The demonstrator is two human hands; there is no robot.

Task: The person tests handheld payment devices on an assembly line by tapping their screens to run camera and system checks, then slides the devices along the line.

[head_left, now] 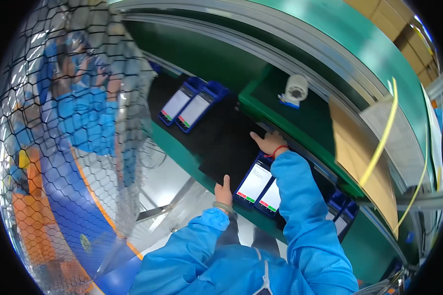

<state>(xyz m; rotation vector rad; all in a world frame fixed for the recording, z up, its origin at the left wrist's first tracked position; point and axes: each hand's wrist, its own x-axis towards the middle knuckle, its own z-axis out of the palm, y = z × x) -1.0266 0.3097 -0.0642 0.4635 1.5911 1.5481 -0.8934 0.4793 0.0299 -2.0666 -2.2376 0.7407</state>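
Note:
My right hand point(270, 143) reaches over the black mat beside the lower edge of the green shelf. Its thumb points out to the left and its fingers are apart, with nothing seen in them. Just below it lies a blue handheld terminal point(253, 182) with a lit white screen and red and green buttons. A second blue handheld terminal point(269, 199) lies alongside, partly covered by my right sleeve. My left hand point(223, 193) hovers at the bench's near edge, left of these terminals. One digit of it points up, apart from the rest, and I see nothing held.
Two more terminals point(194, 109) lie at the mat's far left, others point(340, 214) at the right. A white roll point(296, 88) sits on the green shelf point(300, 139). Cardboard point(362, 157) stands at the right. Black netting point(91, 147) hangs left; a person in blue is behind it.

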